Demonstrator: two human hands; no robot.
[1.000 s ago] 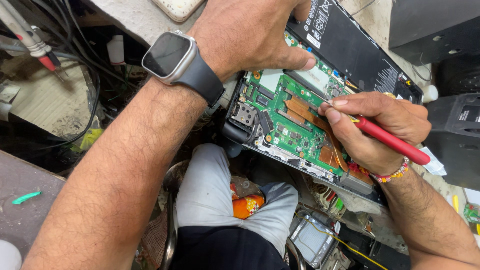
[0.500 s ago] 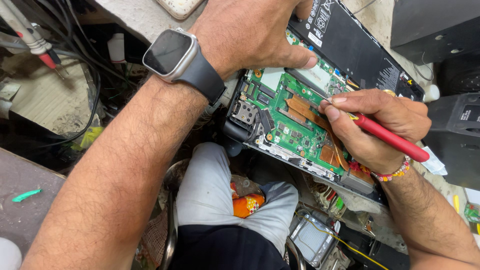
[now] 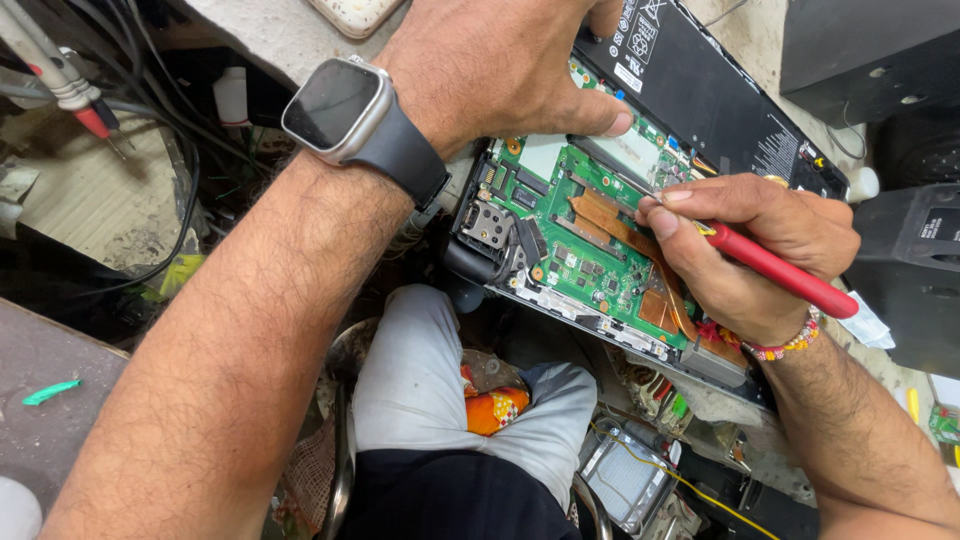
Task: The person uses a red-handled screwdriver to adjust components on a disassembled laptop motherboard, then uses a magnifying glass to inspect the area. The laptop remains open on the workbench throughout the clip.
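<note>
An opened laptop lies tilted over the bench edge, showing its green circuit board (image 3: pixel 580 250), copper heat pipe (image 3: pixel 615 225) and black battery (image 3: pixel 700 90). My left hand (image 3: pixel 500 70), with a dark smartwatch (image 3: pixel 345 110) on the wrist, presses down on the laptop's upper part, thumb on the board. My right hand (image 3: pixel 750 250) grips a red-handled screwdriver (image 3: pixel 780 270) like a pen. Its tip is hidden behind my fingers, over the board near the heat pipe. A beaded bracelet (image 3: pixel 785 345) circles the right wrist.
Black cables and red-tipped probes (image 3: pixel 80 100) lie at the left. Black boxes (image 3: pixel 915 270) stand at the right. My knees in grey trousers (image 3: pixel 420 380) are below the laptop, with a small metal part (image 3: pixel 620 475) and clutter on the floor. A green scrap (image 3: pixel 50 392) lies at the lower left.
</note>
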